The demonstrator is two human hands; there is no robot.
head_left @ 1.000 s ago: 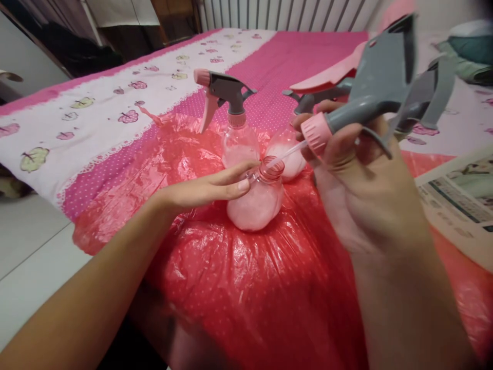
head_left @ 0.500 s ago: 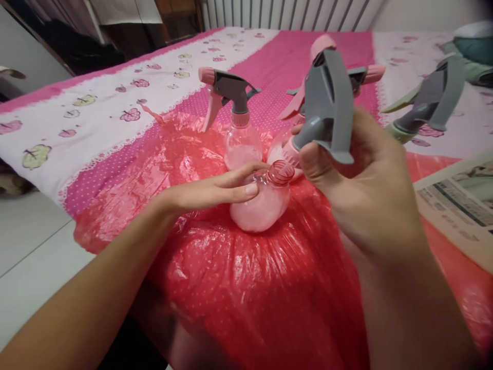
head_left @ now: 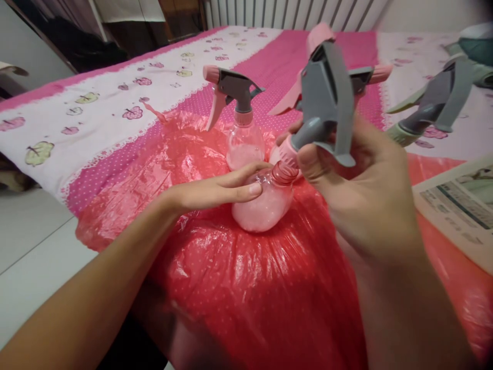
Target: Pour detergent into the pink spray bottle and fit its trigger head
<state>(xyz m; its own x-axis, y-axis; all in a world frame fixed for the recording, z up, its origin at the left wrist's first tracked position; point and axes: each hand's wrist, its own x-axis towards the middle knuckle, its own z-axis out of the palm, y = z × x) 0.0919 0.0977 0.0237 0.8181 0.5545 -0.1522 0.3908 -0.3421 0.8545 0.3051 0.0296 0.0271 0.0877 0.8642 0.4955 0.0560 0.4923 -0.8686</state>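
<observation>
A small clear pink bottle (head_left: 264,203) stands tilted on a full red plastic bag (head_left: 239,277). My left hand (head_left: 215,192) steadies the bottle, fingers closed around its shoulder. My right hand (head_left: 358,190) grips a grey trigger sprayer head (head_left: 327,105) with a pink collar. The collar sits right at the bottle's threaded neck (head_left: 284,172), and the dip tube is inside the bottle.
Behind stands an assembled pink spray bottle (head_left: 241,121), and another one (head_left: 287,149) is half hidden by my right hand. A grey and green sprayer head (head_left: 431,110) lies at the right. A printed paper (head_left: 458,205) lies at the right edge. The bed's near edge drops to white floor (head_left: 31,252) on the left.
My right hand has swung the sprayer head upright and lowered it. The dip tube has slid into the bottle, bringing the collar down to the neck. My left hand has stayed on the bottle.
</observation>
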